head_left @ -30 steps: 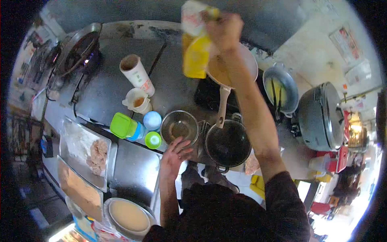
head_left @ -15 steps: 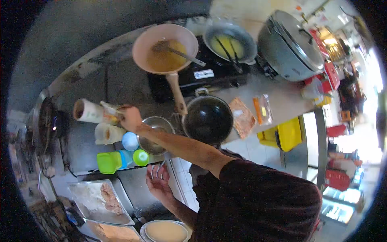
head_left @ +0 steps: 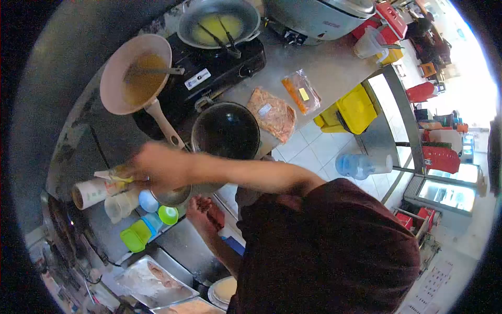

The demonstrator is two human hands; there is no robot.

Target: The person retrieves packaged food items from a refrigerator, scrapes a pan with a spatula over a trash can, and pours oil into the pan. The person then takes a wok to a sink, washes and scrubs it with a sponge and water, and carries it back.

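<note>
My right hand (head_left: 159,166) is smeared by motion over the counter, beside a white and yellow packet (head_left: 119,174) and a pale cylindrical container (head_left: 90,193). Whether it grips anything cannot be made out. A metal bowl (head_left: 175,196) sits under my right forearm, partly covered. Close to the bowl's near side is my left hand (head_left: 206,212), palm turned up and fingers loosely curled apart, with nothing visible in it. Beside the bowl are a blue round lid or cup (head_left: 148,201), a green-rimmed cup (head_left: 168,215), a green container (head_left: 136,236) and translucent cups (head_left: 120,205).
A pink pan (head_left: 111,83) with brown liquid and a whisk, and a grey wok (head_left: 185,26) with yellow liquid and tongs, sit at the stove (head_left: 209,73). Also around are a black wok (head_left: 226,131), packed meat (head_left: 272,112), a large cooker (head_left: 319,21), a yellow bin (head_left: 355,110) and trays (head_left: 151,282).
The view has swung, showing more of the room to the right. My right hand has drawn away from the cylindrical container. My left hand's fingers are more curled and nearer the bowl.
</note>
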